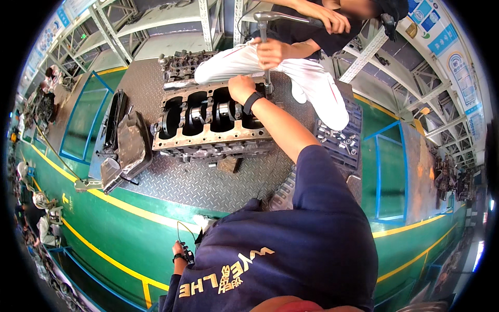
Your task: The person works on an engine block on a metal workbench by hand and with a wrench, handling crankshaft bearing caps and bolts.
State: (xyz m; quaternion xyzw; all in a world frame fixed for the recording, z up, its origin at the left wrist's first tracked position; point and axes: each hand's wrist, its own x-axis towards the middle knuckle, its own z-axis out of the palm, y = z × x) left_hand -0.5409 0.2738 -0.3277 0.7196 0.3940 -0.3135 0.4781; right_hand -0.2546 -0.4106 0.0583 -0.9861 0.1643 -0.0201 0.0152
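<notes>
My right arm reaches to a bare engine block [208, 136], its bores facing up on a steel-plate table. My right hand [242, 89] is closed over the block's far edge; its fingertips are hidden. Low at my left side, my left hand [180, 249] is closed around a small black device [188, 255] with a thin cable. Across the table, a co-worker in white trousers holds a ratchet wrench [264, 16] level, one hand near its handle and the other around its upright extension. The extension's lower end stands at the block's far right corner.
A cylinder head [182, 67] lies behind the block, and a dirty oil pan [132, 143] at its left. On the right a socket tray [340, 139] holds several loose sockets. A brown wooden block [228, 165] lies in front. Metal shelves [166, 23] stand behind.
</notes>
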